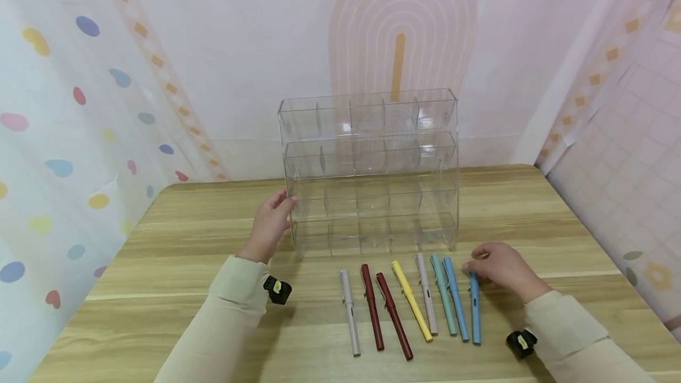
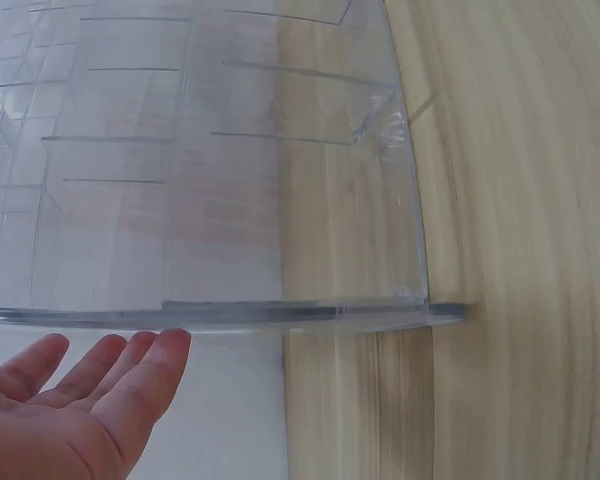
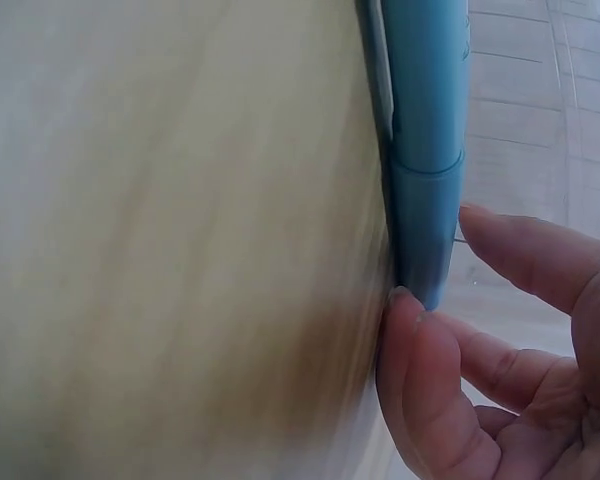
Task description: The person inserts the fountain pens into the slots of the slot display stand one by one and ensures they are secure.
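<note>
Nearest me, on the wooden table (image 1: 159,288), 8 pens lie in a loose row, long axes running mostly away from my body. From left to right I count 1 grey pen (image 1: 350,313), 2 dark red pens (image 1: 372,307), 1 yellow pen (image 1: 412,301), 1 lilac pen (image 1: 427,295), 1 green pen (image 1: 444,295) and 2 blue pens (image 1: 456,300).

The rightmost blue pen (image 1: 475,311) lies just left of my right hand (image 1: 502,269), much the nearer of my 2 hands. My thumb and fingertips pinch its far end from either side; how firmly, I cannot tell.

A little farther off, my left hand (image 1: 268,224) holds the left edge of the clear rack (image 1: 372,185), thumb to the front, fingers against the outer side. There is 1 rack, upright beyond the pens, its width running left to right; from the rightmost blue pen it lies ahead and to the left. I make out 4 tiers, the top divided into 5 slots.

Behind everything hangs a patterned cloth (image 1: 239,46).
</note>
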Demonstrator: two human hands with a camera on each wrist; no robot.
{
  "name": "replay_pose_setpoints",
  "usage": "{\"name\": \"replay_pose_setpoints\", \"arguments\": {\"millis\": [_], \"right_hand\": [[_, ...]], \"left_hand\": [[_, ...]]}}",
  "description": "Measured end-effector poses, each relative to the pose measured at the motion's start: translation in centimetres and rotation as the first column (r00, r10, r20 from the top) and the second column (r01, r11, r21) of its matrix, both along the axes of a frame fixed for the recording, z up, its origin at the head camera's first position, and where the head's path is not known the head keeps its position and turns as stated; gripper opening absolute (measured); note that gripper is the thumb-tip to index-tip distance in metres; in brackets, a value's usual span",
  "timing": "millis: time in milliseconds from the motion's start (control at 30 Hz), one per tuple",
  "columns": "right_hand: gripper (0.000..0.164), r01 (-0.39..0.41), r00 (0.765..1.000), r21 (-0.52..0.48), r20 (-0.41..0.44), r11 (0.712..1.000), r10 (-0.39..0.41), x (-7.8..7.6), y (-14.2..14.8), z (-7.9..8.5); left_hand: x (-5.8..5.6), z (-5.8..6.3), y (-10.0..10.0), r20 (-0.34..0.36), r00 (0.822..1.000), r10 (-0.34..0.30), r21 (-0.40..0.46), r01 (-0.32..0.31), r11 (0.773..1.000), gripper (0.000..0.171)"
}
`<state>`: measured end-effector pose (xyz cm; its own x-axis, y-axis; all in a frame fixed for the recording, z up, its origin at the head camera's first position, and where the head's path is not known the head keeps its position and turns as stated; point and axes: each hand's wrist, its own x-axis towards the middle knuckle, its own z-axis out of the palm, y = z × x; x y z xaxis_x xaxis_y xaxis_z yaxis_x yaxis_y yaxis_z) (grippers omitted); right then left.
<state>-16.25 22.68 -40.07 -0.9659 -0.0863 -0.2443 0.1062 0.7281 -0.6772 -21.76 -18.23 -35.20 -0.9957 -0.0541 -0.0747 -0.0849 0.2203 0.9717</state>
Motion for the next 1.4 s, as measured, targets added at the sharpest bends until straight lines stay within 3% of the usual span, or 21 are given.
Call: {"name": "replay_pose_setpoints", "arguments": {"millis": [200, 433, 800, 1033, 1400], "right_hand": [[0.042, 0.017, 1.000, 0.008, 0.011, 1.000, -0.017, -0.1, -0.3, 0.1], [0.016, 0.027, 1.000, 0.007, 0.011, 1.000, -0.028, -0.3, -0.8, 0.0], [0.018, 0.053, 0.998, -0.030, 0.045, 0.998, -0.052, -0.4, -0.4, 0.2], [0.024, 0.094, 0.992, -0.166, 0.101, 0.982, -0.078, -0.5, 0.4, -0.2], [0.024, 0.159, 0.980, -0.362, 0.170, 0.918, -0.103, -0.3, 1.4, -0.5]], "left_hand": [[-0.1, -0.1, -0.1, 0.002, 1.000, 0.006, 0.001, -0.006, 1.000, 0.051], [-0.2, 0.2, -0.4, 0.017, 1.000, 0.014, -0.002, -0.014, 1.000, 0.051], [-0.3, 0.6, -0.2, 0.044, 0.999, 0.032, -0.021, -0.031, 0.999, 0.056], [-0.2, 0.7, 0.1, 0.043, 0.998, 0.036, -0.015, -0.036, 0.999, 0.056], [-0.7, 0.5, 0.3, -0.011, 0.998, 0.060, -0.016, -0.060, 0.998, 0.050]]}}
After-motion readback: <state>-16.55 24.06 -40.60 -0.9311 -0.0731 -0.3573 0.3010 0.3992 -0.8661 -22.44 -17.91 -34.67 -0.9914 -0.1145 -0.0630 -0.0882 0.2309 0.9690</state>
